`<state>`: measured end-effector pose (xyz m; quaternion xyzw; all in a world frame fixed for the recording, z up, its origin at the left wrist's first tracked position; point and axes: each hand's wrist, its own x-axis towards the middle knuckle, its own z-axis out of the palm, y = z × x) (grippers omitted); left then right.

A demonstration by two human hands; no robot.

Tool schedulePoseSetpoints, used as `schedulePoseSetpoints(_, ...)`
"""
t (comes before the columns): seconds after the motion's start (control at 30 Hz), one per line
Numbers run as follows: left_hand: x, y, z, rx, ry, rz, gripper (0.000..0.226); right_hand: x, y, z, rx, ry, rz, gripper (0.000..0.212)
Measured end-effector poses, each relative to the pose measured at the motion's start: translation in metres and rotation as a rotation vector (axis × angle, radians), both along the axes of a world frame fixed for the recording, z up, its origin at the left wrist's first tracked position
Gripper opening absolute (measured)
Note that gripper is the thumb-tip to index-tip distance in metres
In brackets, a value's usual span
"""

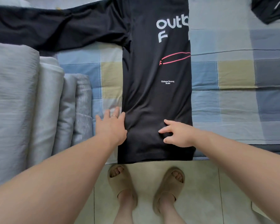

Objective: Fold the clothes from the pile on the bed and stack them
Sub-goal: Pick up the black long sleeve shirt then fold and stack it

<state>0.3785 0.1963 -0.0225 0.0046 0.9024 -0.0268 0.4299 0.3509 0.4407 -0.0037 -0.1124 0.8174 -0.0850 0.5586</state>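
The black long-sleeved jersey shirt [152, 97] lies half-folded on the checked blue bed [233, 75], hem at the near edge, with the left grip [111, 125] flat and released at its side and the right grip [178, 134] half-curled on it, pinching or not I cannot tell, so a careless tug could slide it floorward.

Both my bare arms reach forward. My left hand [111, 125] lies flat, fingers straight, with a ring on one finger. My right hand [178, 134] has bent, spread fingers; I can't tell if it pinches.
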Motion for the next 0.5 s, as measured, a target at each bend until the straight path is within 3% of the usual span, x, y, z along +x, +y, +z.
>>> schedulePoseSetpoints(0.07, -0.018, -0.001, 0.016, -0.041, 0.026, -0.033, 0.044, -0.02, -0.004, 0.018, -0.05, 0.068, -0.086, 0.031)
schedulePoseSetpoints(0.13, -0.043, 0.003, 0.027, 0.01, 0.223, -0.066, 0.032, -0.048, -0.008, 0.027, -0.067, 0.248, -0.236, 0.032)
schedulePoseSetpoints(0.23, -0.088, 0.017, 0.023, 0.198, 0.489, -0.079, 0.046, -0.1, -0.014, 0.016, -0.122, 0.515, -0.323, 0.047)
schedulePoseSetpoints(0.3, -0.123, 0.027, 0.01, 0.259, 0.498, -0.157, 0.064, -0.139, -0.022, -0.001, -0.094, 0.65, -0.273, 0.06)
schedulePoseSetpoints(0.4, -0.168, 0.032, -0.019, 0.275, 0.441, -0.233, 0.068, -0.189, -0.029, -0.03, 0.029, 0.771, -0.263, 0.072)
schedulePoseSetpoints(0.5, -0.185, 0.01, -0.045, 0.203, 0.336, -0.232, 0.066, -0.205, -0.036, -0.06, 0.057, 0.658, -0.22, 0.075)
